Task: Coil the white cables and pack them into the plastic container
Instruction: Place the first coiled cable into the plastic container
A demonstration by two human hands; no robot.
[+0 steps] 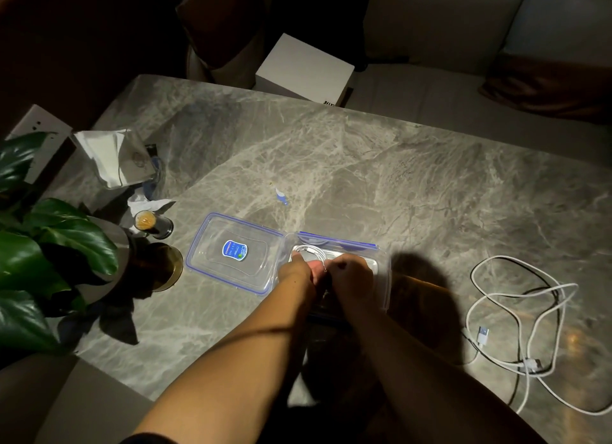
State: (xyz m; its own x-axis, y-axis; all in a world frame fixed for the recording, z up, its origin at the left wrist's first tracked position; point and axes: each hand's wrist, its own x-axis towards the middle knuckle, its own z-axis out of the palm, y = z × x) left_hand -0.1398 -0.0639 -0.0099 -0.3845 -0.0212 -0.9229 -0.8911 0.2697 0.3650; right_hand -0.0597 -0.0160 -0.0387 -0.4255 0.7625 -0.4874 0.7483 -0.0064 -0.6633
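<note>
Hands: left hand and right hand both grip one coiled white cable inside one plastic container | one lid beside it | one loose white cable on table

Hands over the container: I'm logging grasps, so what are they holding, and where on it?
Both hands, left and right, pinch a coiled white cable at its near side, over the container.

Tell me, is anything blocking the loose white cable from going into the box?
Nothing visible does. The loose white cable lies on bare table right of the open plastic container; its lid sits off to the left. Only both hands are over the container.
</note>
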